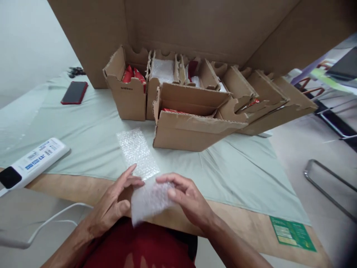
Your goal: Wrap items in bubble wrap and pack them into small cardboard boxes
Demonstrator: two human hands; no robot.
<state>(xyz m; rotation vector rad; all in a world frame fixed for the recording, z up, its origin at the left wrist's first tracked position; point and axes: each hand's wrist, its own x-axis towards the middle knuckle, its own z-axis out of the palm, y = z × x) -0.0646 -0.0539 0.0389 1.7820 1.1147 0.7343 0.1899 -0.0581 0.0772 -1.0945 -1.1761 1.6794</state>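
Between thumb and fingers, my right hand (188, 197) grips a bubble wrap pouch (149, 203) by its right side, near the table's front edge. The pouch is slightly blurred, and I cannot make out what, if anything, is inside. My left hand (115, 201) is at the left side of the pouch with fingers apart; its fingertips are close to the wrap's upper left corner. Just beyond, another piece of bubble wrap (138, 152) lies flat on the pale green cloth (95, 139), its near end beside my fingers.
Cardboard bins (131, 102) stand in a row inside a large carton (181, 29), several holding red packets or bubble wrap. A separate cardboard bin (195, 130) sits in front. Leftward are a phone (74, 92) and a white power strip (36, 162). A green card (292, 233) lies right.
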